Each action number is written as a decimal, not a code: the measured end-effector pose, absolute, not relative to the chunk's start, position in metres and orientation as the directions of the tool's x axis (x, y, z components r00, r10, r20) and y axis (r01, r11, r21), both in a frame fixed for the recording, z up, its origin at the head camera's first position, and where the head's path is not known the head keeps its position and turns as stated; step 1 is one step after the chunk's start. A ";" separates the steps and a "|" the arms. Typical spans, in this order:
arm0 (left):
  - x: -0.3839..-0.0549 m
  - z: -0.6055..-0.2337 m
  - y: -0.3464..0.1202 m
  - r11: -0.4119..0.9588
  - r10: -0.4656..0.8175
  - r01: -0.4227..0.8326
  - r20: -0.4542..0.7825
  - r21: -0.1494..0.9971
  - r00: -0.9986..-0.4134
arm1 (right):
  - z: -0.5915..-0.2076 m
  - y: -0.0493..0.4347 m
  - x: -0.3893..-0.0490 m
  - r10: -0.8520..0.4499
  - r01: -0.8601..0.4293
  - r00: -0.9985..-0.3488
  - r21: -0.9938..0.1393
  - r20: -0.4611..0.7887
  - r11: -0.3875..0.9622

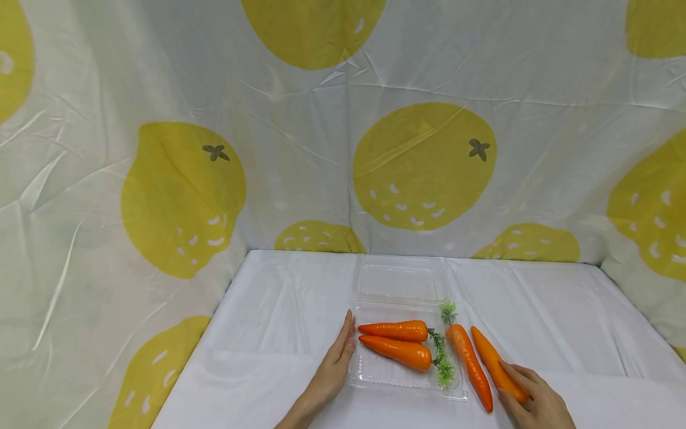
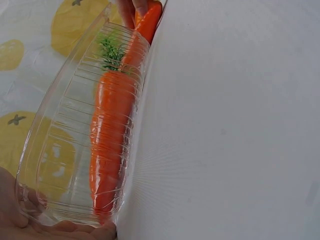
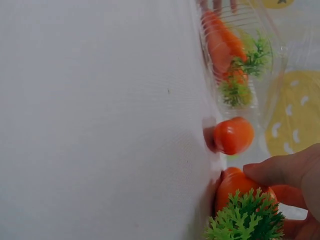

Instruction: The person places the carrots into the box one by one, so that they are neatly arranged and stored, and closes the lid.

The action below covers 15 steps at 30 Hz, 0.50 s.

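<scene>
My left hand (image 1: 334,363) touches the left side of a clear plastic clamshell container (image 1: 407,387), its fingers extended along the wall. Inside lie two orange carrots, an upper one (image 1: 393,330) and a lower one (image 1: 396,351), tips to the left and leafy green tops to the right. Just right of the container a third carrot (image 1: 470,369) rests on the cloth, greens at its far end. Beside it, my right hand (image 1: 538,399) grips a fourth carrot (image 1: 489,356) between thumb and fingers. Its green top (image 3: 245,220) shows only in the right wrist view.
The container's transparent lid (image 1: 398,281) is folded back, flat on the white tablecloth (image 1: 278,333). Behind and at both sides hangs a pale curtain (image 1: 300,149) printed with yellow lemons, meeting the table's back edge.
</scene>
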State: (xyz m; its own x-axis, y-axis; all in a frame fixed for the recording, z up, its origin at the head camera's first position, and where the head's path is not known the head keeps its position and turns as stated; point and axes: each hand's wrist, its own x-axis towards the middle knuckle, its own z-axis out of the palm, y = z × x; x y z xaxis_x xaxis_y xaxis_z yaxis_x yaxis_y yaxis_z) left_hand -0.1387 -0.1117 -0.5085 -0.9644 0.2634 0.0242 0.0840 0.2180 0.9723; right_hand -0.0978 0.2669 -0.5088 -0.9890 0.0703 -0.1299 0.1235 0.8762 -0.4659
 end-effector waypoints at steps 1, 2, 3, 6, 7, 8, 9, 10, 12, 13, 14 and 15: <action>-0.139 -0.509 -0.112 0.216 0.265 0.087 0.027 0.973 -0.964 | -0.509 0.267 -0.098 0.072 0.123 -0.989 -0.469 -0.125 0.875; -0.139 -0.509 -0.112 0.213 0.266 0.089 0.030 0.973 -0.964 | -0.509 0.267 -0.098 0.076 0.125 -0.990 -0.470 -0.121 0.874; -0.139 -0.509 -0.112 0.210 0.267 0.092 0.033 0.973 -0.963 | -0.510 0.267 -0.098 0.078 0.126 -0.990 -0.470 -0.120 0.873; -0.139 -0.510 -0.112 0.205 0.269 0.100 0.042 0.974 -0.962 | -0.511 0.268 -0.099 0.078 0.128 -0.989 -0.482 -0.122 0.867; -0.139 -0.510 -0.112 0.204 0.270 0.099 0.042 0.974 -0.962 | -0.512 0.268 -0.099 0.080 0.131 -0.989 -0.485 -0.125 0.865; -0.139 -0.510 -0.112 0.202 0.271 0.099 0.041 0.974 -0.962 | -0.512 0.268 -0.099 0.082 0.134 -0.988 -0.488 -0.128 0.863; -0.139 -0.510 -0.112 0.202 0.271 0.098 0.041 0.975 -0.962 | -0.512 0.269 -0.099 0.084 0.138 -0.988 -0.490 -0.130 0.860; -0.139 -0.510 -0.112 0.202 0.271 0.098 0.040 0.975 -0.962 | -0.512 0.269 -0.100 0.087 0.141 -0.987 -0.494 -0.133 0.858; -0.139 -0.510 -0.112 0.203 0.270 0.097 0.040 0.974 -0.962 | -0.511 0.268 -0.100 0.093 0.146 -0.987 -0.498 -0.130 0.855; -0.139 -0.510 -0.112 0.202 0.269 0.095 0.038 0.975 -0.962 | -0.511 0.268 -0.100 0.095 0.148 -0.987 -0.501 -0.131 0.853; -0.139 -0.510 -0.112 0.202 0.269 0.095 0.038 0.975 -0.962 | -0.511 0.268 -0.100 0.094 0.147 -0.987 -0.504 -0.129 0.851; -0.139 -0.510 -0.112 0.203 0.268 0.095 0.038 0.975 -0.963 | -0.510 0.268 -0.100 0.094 0.148 -0.987 -0.507 -0.130 0.849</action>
